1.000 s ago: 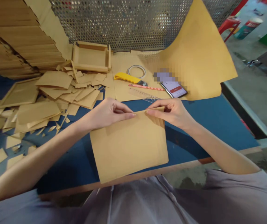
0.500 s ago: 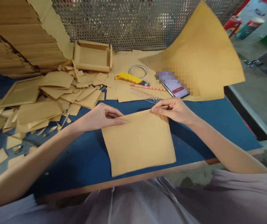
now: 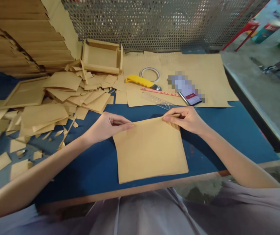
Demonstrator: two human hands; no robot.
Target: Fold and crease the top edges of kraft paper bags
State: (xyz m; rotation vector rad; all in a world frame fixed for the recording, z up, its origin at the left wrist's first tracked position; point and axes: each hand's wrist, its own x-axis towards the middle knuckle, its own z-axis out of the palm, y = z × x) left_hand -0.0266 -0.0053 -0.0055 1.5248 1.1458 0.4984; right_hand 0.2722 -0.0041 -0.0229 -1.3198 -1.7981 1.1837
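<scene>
A sheet of brown kraft paper [image 3: 152, 151] is held just over the blue tabletop in front of me, its near edge close to the table's front edge. My left hand [image 3: 110, 125] pinches its far edge near the left corner, thumb on top. Near the far right corner, my right hand [image 3: 185, 119] pinches the same edge between thumb and fingers. Whether the sheet is folded or single I cannot tell. Beyond the hands lie a clear plastic ruler [image 3: 158, 100], a pink pencil [image 3: 159, 91], a yellow utility knife [image 3: 140, 81] and a roll of tape [image 3: 150, 74].
A phone [image 3: 190, 94] rests on large kraft sheets [image 3: 208, 71] at the back right. Paper scraps [image 3: 44, 114] cover the left side. Behind them sit an open shallow paper box [image 3: 102, 58] and tall stacks of brown board [image 3: 27, 32]. A perforated metal panel [image 3: 154, 23] closes off the back.
The large kraft sheet that was curled up at the back right now lies flat. Both hands still pinch the smaller sheet, which has turned slightly. The view has shifted a little.
</scene>
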